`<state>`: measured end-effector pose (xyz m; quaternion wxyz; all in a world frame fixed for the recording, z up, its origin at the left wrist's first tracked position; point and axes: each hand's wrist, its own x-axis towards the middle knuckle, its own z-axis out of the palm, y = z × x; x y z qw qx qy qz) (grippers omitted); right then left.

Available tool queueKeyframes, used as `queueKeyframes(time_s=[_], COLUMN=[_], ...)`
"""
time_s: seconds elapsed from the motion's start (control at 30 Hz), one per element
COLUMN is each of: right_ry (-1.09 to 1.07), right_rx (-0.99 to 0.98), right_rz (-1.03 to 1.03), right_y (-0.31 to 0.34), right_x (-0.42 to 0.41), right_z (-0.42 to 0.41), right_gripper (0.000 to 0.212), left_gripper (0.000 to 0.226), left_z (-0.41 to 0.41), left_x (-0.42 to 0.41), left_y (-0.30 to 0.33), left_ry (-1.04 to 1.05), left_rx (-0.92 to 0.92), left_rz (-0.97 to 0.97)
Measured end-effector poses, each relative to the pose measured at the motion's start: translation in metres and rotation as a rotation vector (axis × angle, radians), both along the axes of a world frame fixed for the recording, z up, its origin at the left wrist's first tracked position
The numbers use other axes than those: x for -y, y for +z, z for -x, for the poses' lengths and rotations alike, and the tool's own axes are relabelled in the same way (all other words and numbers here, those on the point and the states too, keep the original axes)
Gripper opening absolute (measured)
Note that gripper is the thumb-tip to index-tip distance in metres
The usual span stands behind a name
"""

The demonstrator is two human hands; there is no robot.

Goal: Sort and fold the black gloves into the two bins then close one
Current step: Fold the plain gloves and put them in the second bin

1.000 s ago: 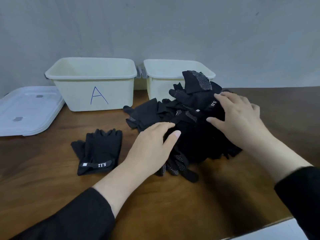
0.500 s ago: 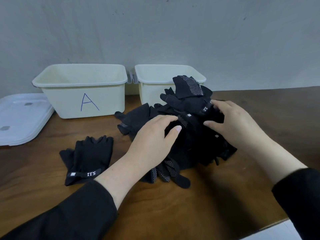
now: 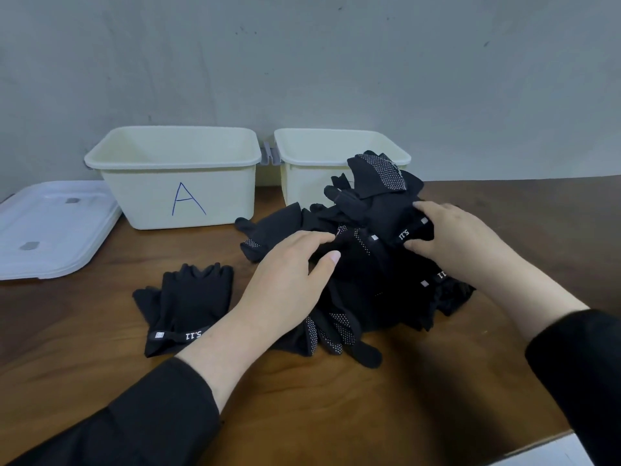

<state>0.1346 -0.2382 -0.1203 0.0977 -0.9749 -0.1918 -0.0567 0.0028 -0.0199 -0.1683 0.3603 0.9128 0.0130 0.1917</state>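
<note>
Right hand (image 3: 460, 243) pinches glove cuff (image 3: 411, 232); left hand (image 3: 285, 280) rests on pile (image 3: 363, 280)

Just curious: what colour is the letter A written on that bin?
Blue, handwritten on the cream front of the left bin; the head view shows it clearly.

The glove pile (image 3: 366, 264) sits on the tabletop (image 3: 336, 408) between the left hand (image 3: 285, 280) and the right hand (image 3: 453, 243), both resting on it. Left of the left hand lies a single flat glove (image 3: 184, 307). Beyond the hands stand bin A (image 3: 178, 176) and, to its right, a second bin (image 3: 319, 163) partly behind the pile. A lid (image 3: 50, 227) lies far left.
</note>
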Motion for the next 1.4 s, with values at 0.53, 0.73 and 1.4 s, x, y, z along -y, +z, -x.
queueKeyframes(time_s=[0.53,0.73,1.4], right_ry=[0.312,0.611,0.532], right_rx=[0.179,-0.363,-1.093], right_rz=[-0.778,-0.928,-1.16], right_y=[0.051,0.037,-0.048], right_x=[-0.044,-0.105,-0.215], right_z=[0.057,0.097,0.132], right_gripper=[0.021,0.03,0.049], left_gripper=[0.033,0.042,0.026], left_z=[0.018,0.044,0.081], left_x=[-0.024,-0.065,-0.16], left_y=[0.025,0.04,0.0], left_ry=[0.013,-0.126,0.149], left_rx=[0.087,-0.028,0.131], left_rz=[0.466,1.249,0.933])
